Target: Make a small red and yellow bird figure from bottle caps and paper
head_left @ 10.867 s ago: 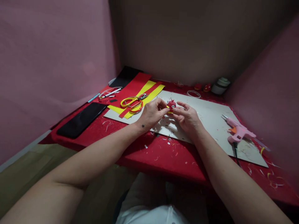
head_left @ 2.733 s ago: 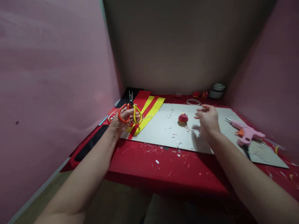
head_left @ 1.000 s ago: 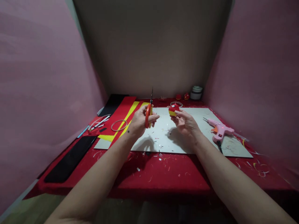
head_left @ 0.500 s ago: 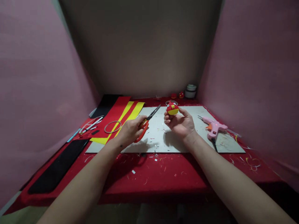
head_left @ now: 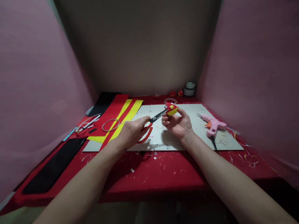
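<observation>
Red-handled scissors (head_left: 156, 119) are gripped in my left hand (head_left: 133, 131), their dark blades pointing up and right. The blade tips are at the left side of a small red and yellow bird figure (head_left: 171, 109), by its eye; whether they touch it I cannot tell. My right hand (head_left: 178, 124) pinches the bird between thumb and fingers above the white board (head_left: 196, 137). The bird has white eyes and a yellow beak and belly.
A pink glue gun (head_left: 213, 126) lies on the board's right side. Red, yellow and black sheets (head_left: 116, 107), a clear ring (head_left: 110, 125) and a black phone-like slab (head_left: 53, 168) are at left. A lidded jar (head_left: 189, 89) stands behind.
My left hand has brought the scissors right, up to the bird. The bird has turned slightly in my right hand. The view has shifted a little.
</observation>
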A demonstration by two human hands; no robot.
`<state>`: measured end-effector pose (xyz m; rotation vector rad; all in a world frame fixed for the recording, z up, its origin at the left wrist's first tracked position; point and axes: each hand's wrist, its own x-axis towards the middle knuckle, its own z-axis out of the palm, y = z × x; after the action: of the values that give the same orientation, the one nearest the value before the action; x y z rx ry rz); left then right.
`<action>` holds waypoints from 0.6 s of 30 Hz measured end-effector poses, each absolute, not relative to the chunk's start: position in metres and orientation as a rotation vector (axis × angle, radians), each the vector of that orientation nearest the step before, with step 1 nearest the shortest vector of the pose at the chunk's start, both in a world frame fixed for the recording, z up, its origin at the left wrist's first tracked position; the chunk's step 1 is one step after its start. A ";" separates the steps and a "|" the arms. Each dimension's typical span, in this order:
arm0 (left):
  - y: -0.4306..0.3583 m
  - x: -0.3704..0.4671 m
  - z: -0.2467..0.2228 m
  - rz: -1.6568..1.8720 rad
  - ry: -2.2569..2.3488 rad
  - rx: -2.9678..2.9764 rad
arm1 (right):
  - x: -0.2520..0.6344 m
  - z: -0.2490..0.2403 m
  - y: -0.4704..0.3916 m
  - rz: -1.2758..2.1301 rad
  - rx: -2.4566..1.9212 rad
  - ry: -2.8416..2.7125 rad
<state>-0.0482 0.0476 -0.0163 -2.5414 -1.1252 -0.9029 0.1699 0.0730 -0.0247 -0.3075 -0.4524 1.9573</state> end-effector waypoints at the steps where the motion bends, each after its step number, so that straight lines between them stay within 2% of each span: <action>1: 0.048 -0.048 -0.017 -0.878 -1.114 -2.521 | 0.169 -0.025 0.073 1.964 -0.312 -0.455; 18: 0.049 -0.050 -0.021 -0.842 -1.113 -2.487 | 0.166 -0.027 0.072 1.966 -0.369 -0.519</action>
<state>-0.0497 0.0490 -0.0211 -2.4872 -1.1126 -0.8420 0.1656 0.0717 -0.0275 -0.3689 -0.5193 1.9657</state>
